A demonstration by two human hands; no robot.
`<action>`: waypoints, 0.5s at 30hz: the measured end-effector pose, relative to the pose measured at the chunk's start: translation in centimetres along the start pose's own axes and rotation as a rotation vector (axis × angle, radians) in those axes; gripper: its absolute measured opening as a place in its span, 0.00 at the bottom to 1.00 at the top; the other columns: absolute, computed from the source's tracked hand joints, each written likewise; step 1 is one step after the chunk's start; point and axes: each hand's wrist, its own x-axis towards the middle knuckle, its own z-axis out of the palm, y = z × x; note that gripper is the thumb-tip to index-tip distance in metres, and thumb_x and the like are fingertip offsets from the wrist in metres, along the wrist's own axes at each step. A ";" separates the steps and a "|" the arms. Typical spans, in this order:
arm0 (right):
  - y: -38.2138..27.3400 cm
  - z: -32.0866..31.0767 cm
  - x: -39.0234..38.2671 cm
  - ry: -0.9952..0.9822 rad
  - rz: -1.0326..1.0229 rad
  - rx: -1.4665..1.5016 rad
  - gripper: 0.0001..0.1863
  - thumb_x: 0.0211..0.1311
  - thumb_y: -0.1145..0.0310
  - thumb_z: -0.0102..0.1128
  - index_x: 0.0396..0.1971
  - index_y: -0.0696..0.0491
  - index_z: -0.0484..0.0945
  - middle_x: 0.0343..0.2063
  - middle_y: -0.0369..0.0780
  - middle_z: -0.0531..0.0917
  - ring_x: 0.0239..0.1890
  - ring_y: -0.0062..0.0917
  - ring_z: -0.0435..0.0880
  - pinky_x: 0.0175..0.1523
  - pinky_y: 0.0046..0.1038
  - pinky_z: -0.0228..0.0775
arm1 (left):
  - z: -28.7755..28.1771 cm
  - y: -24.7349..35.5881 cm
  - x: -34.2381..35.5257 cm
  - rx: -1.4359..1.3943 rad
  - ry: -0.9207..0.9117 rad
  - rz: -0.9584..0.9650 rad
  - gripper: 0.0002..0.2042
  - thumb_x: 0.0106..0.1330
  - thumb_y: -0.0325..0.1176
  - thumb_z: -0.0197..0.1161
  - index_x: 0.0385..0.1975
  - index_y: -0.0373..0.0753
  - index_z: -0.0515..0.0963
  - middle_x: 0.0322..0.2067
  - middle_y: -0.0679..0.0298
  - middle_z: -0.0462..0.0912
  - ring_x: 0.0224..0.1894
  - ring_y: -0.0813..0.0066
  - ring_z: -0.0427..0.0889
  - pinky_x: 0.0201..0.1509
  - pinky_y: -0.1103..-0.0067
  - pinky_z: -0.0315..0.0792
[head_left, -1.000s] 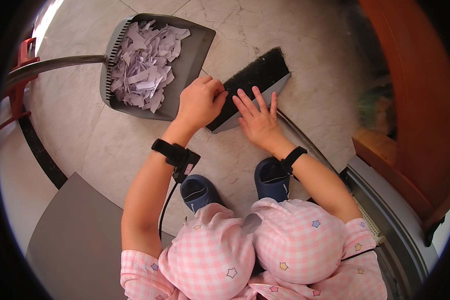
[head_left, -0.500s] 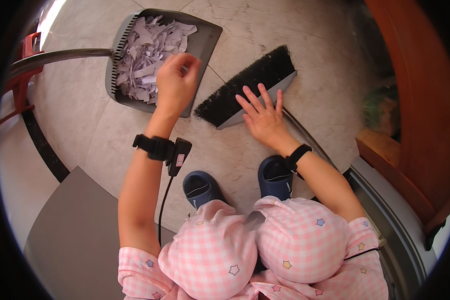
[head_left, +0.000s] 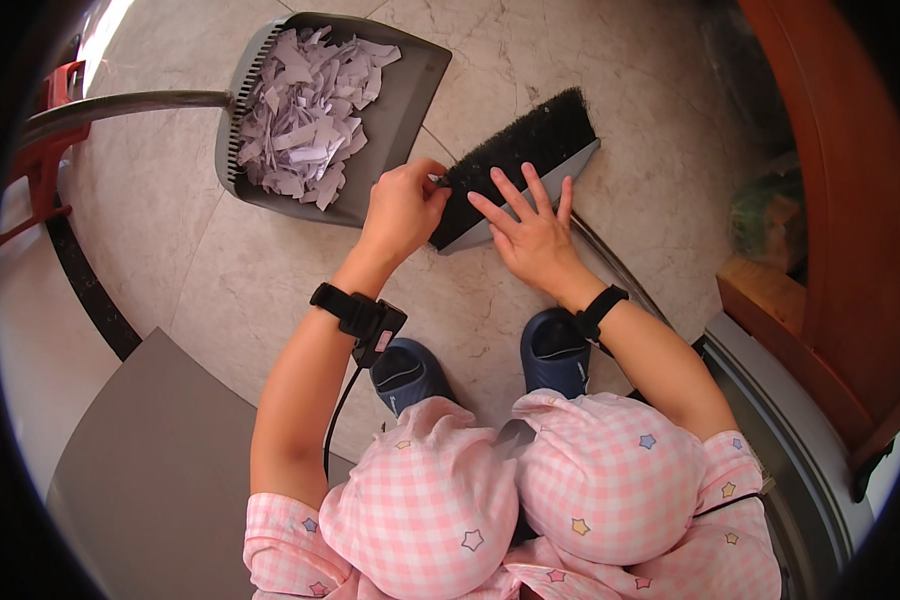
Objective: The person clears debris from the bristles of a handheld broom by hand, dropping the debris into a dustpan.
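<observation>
A broom head with black bristles and a grey back lies on the floor, its bristles facing up and away from me. My left hand pinches at the bristles' left end; a tiny pale bit shows at the fingertips, too small to name. My right hand is spread, fingers apart, resting on or just over the broom head. Just left of the broom, a grey dustpan with a toothed edge holds a heap of torn pale paper scraps.
The dustpan's handle reaches left past a red plastic object. A wooden piece of furniture stands at the right, a grey panel lies at lower left, and the broom pole runs toward lower right. My feet in blue slippers are below.
My left hand went from the bristles up-left over the dustpan, then came back down-right to the bristles. My right hand has stayed spread at the broom head, shifting only slightly.
</observation>
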 end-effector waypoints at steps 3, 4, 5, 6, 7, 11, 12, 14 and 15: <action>-0.2 0.2 0.2 0.008 -0.007 -0.002 0.27 0.59 0.63 0.55 0.60 0.29 0.67 0.67 0.32 0.59 0.71 0.37 0.47 0.64 0.66 0.29 | 0.0 -0.5 0.4 0.073 0.012 0.031 0.09 0.53 0.26 0.66 0.34 0.34 0.79 0.24 0.55 0.82 0.26 0.66 0.82 0.33 0.76 0.75; -0.3 0.2 0.3 0.012 -0.009 0.005 0.27 0.59 0.64 0.55 0.60 0.29 0.67 0.67 0.32 0.58 0.71 0.38 0.47 0.64 0.67 0.29 | 0.0 -0.7 0.6 0.072 0.012 0.032 0.09 0.53 0.26 0.66 0.34 0.34 0.79 0.24 0.55 0.82 0.26 0.66 0.82 0.33 0.76 0.75; -0.4 0.2 0.4 0.012 -0.009 0.005 0.27 0.59 0.64 0.55 0.60 0.29 0.67 0.67 0.32 0.58 0.71 0.38 0.47 0.64 0.67 0.29 | -0.2 -0.6 0.8 0.085 -0.020 -0.018 0.09 0.52 0.27 0.66 0.33 0.34 0.79 0.25 0.54 0.82 0.29 0.60 0.82 0.35 0.72 0.75; -0.5 0.2 0.5 0.013 -0.011 0.008 0.27 0.59 0.64 0.55 0.60 0.29 0.67 0.67 0.32 0.58 0.71 0.38 0.47 0.64 0.67 0.29 | -0.4 -0.5 1.0 0.098 -0.051 -0.068 0.09 0.51 0.28 0.65 0.32 0.35 0.79 0.25 0.54 0.82 0.31 0.55 0.82 0.37 0.69 0.76; -0.6 0.2 0.6 0.015 -0.014 0.012 0.27 0.60 0.64 0.55 0.60 0.29 0.67 0.67 0.32 0.58 0.71 0.38 0.47 0.64 0.67 0.28 | -0.5 -0.9 1.3 0.098 -0.051 -0.070 0.09 0.51 0.28 0.65 0.32 0.35 0.79 0.25 0.54 0.82 0.31 0.55 0.82 0.37 0.69 0.76; -0.6 0.3 0.9 0.014 -0.017 0.000 0.27 0.60 0.63 0.55 0.60 0.29 0.67 0.67 0.32 0.58 0.71 0.37 0.46 0.64 0.67 0.27 | -0.5 -1.9 2.3 -0.077 -0.100 -0.237 0.07 0.51 0.28 0.64 0.28 0.35 0.79 0.23 0.54 0.82 0.28 0.59 0.82 0.34 0.71 0.75; -0.6 0.3 0.9 0.009 -0.015 0.001 0.27 0.60 0.63 0.55 0.60 0.29 0.67 0.67 0.32 0.58 0.71 0.37 0.46 0.64 0.67 0.28 | -0.5 -1.9 2.4 -0.048 -0.104 -0.246 0.07 0.51 0.28 0.64 0.29 0.34 0.78 0.23 0.55 0.82 0.26 0.63 0.83 0.32 0.74 0.75; -0.3 0.2 0.9 0.004 -0.013 0.001 0.27 0.60 0.63 0.55 0.60 0.29 0.67 0.67 0.32 0.58 0.71 0.37 0.46 0.64 0.67 0.28 | 0.1 -1.1 1.9 0.082 -0.046 -0.131 0.06 0.51 0.28 0.64 0.27 0.34 0.79 0.23 0.55 0.82 0.26 0.63 0.83 0.32 0.74 0.75; -0.1 0.3 0.8 -0.002 -0.012 -0.003 0.27 0.60 0.63 0.55 0.60 0.29 0.67 0.68 0.32 0.57 0.71 0.37 0.46 0.64 0.67 0.28 | 0.3 -0.6 1.7 0.211 0.012 -0.014 0.06 0.51 0.29 0.64 0.26 0.34 0.79 0.22 0.55 0.82 0.25 0.63 0.83 0.31 0.74 0.75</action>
